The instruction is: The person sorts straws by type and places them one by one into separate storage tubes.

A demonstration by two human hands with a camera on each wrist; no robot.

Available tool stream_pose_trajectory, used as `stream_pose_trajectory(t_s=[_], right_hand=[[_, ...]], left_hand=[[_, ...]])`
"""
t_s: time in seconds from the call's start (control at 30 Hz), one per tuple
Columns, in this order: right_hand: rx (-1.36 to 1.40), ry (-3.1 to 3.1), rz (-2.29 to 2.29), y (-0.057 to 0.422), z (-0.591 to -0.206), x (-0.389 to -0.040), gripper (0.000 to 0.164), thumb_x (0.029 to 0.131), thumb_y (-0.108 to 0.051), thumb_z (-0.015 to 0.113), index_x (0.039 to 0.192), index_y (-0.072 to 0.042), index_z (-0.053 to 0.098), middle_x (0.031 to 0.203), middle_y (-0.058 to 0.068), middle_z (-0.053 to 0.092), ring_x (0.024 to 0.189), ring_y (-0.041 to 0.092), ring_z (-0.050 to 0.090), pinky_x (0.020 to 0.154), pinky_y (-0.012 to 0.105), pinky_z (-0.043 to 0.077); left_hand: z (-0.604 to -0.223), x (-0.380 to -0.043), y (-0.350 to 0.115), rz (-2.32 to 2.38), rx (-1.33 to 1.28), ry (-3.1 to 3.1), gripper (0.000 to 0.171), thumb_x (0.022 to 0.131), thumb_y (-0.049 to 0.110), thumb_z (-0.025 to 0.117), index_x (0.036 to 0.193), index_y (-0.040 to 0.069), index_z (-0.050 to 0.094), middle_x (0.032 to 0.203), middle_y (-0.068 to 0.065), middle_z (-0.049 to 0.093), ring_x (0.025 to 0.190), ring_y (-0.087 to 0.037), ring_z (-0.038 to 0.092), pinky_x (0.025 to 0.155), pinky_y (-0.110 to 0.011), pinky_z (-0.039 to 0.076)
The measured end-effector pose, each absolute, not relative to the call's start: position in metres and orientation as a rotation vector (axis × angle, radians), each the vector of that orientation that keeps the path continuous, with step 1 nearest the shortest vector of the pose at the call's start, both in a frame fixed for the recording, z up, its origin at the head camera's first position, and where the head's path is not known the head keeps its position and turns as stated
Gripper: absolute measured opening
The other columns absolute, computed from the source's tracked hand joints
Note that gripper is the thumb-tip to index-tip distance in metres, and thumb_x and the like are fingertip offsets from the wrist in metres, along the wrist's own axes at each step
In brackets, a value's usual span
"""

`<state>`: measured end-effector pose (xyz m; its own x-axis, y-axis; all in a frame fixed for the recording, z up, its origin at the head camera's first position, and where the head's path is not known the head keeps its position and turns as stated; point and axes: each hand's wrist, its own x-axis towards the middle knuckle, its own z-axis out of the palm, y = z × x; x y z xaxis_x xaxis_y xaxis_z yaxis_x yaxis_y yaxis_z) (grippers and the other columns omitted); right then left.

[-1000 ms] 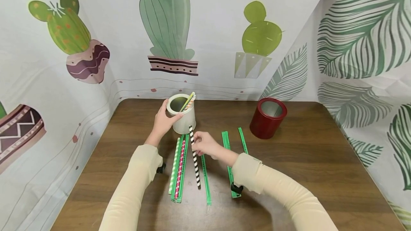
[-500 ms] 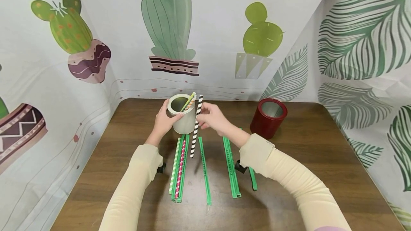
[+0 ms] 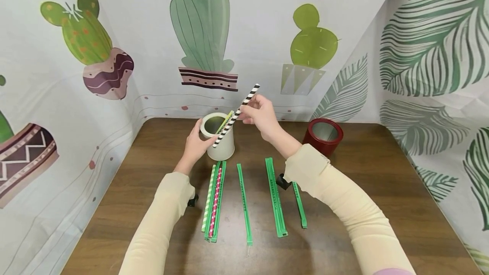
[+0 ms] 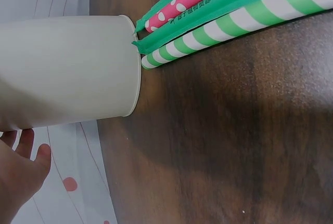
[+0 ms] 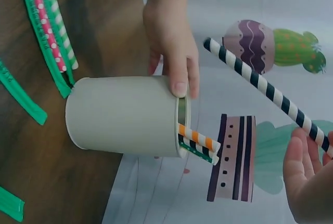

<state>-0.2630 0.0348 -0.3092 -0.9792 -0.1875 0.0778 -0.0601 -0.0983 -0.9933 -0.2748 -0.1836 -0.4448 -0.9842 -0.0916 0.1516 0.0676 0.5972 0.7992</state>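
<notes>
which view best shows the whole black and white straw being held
The head view, where the striped straw shows end to end. The right wrist view is closer but crops one end; the left wrist view lacks it.

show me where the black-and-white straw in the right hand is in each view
Head: the straw is near the centre, slanting across the white can's right side, held by the right hand.
Left wrist: not in it.
Right wrist: straw in the right half, slanting down to the right edge.
Shared landmark: the white can, in all three views.
</notes>
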Motion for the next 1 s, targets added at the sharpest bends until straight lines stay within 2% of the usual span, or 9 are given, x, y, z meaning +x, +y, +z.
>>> stream_pose_trajectory(t_s=[0.3, 0.5, 0.73, 0.87, 1.0], right_hand=[[-0.168, 2.103, -2.374, 0.033, -0.317, -0.278, 0.013, 0.081, 0.0, 0.057, 0.085, -0.01, 0.048, 0.072, -0.003, 0.058, 0.061, 0.007, 0.062, 0.06, 0.029, 0.051], [-0.153, 2.191, -2.325, 0.027, -0.336, -0.283, 0.011, 0.082, -0.002, 0.057, 0.09, -0.005, 0.051, 0.072, -0.004, 0.057, 0.063, 0.005, 0.06, 0.057, 0.022, 0.048], [-0.158, 2.232, -2.26, 0.017, -0.357, -0.285, 0.016, 0.083, -0.002, 0.056, 0.097, 0.003, 0.051, 0.09, 0.021, 0.061, 0.063, 0.005, 0.059, 0.058, 0.025, 0.048], [-0.12, 2.23, -2.223, 0.012, -0.365, -0.286, 0.017, 0.084, -0.004, 0.055, 0.099, 0.004, 0.051, 0.095, 0.021, 0.061, 0.073, 0.021, 0.064, 0.056, 0.023, 0.048], [-0.08, 2.213, -2.196, 0.008, -0.37, -0.286, 0.015, 0.084, -0.006, 0.055, 0.097, 0.001, 0.053, 0.096, 0.019, 0.062, 0.089, 0.037, 0.061, 0.055, 0.021, 0.048]], left_hand=[[-0.445, -0.274, -0.183, -1.347, 0.016, -2.641, 0.088, 0.072, 0.044, 0.068, 0.141, 0.016, 0.021, 0.144, -0.008, 0.027, 0.131, -0.026, 0.028, 0.105, -0.043, 0.024], [-0.444, -0.273, -0.183, -1.349, 0.017, -2.643, 0.087, 0.072, 0.042, 0.068, 0.141, 0.016, 0.021, 0.144, -0.008, 0.028, 0.131, -0.026, 0.028, 0.105, -0.044, 0.024], [-0.443, -0.273, -0.183, -1.36, 0.012, -2.644, 0.087, 0.073, 0.042, 0.068, 0.141, 0.014, 0.021, 0.144, -0.008, 0.027, 0.131, -0.025, 0.027, 0.105, -0.044, 0.024], [-0.444, -0.273, -0.183, -1.363, 0.013, -2.64, 0.087, 0.073, 0.043, 0.067, 0.141, 0.014, 0.021, 0.144, -0.007, 0.027, 0.131, -0.024, 0.027, 0.105, -0.044, 0.024], [-0.444, -0.273, -0.183, -1.368, 0.009, -2.632, 0.088, 0.073, 0.043, 0.068, 0.141, 0.013, 0.021, 0.144, -0.008, 0.028, 0.131, -0.025, 0.028, 0.105, -0.044, 0.024]])
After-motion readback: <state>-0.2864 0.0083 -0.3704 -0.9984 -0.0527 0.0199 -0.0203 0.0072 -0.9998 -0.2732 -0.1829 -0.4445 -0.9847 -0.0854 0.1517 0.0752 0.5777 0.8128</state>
